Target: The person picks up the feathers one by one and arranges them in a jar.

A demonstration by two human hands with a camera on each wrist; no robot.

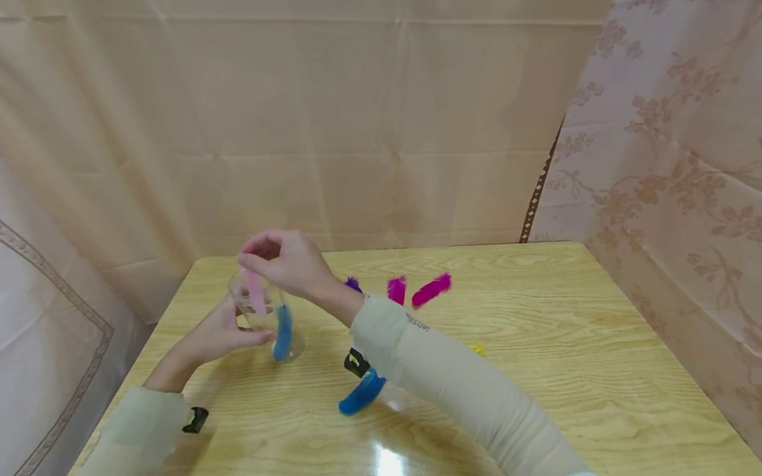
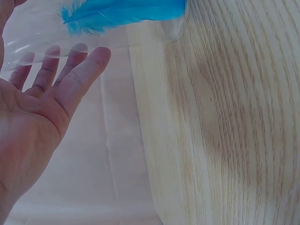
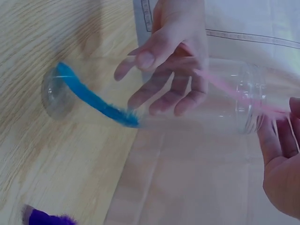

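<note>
A tall clear jar (image 1: 257, 322) stands near the table's far left corner, with a blue feather (image 3: 91, 98) inside against its wall. My left hand (image 1: 221, 330) holds the jar around its side; the thumb is on one side and the fingers show through the wall in the right wrist view. Above the jar's mouth, my right hand (image 1: 293, 264) pinches a pink feather (image 1: 255, 291) by its upper end. Most of that feather hangs down through the rim into the jar.
Two magenta feathers (image 1: 431, 289) lie at the table's back middle, beside a purple feather (image 1: 353, 283) partly hidden by my right forearm. Another blue feather (image 1: 362, 393) is nearer the front. A bit of yellow feather (image 1: 478, 349) shows past the sleeve. Curtains hang behind the table (image 1: 595, 370).
</note>
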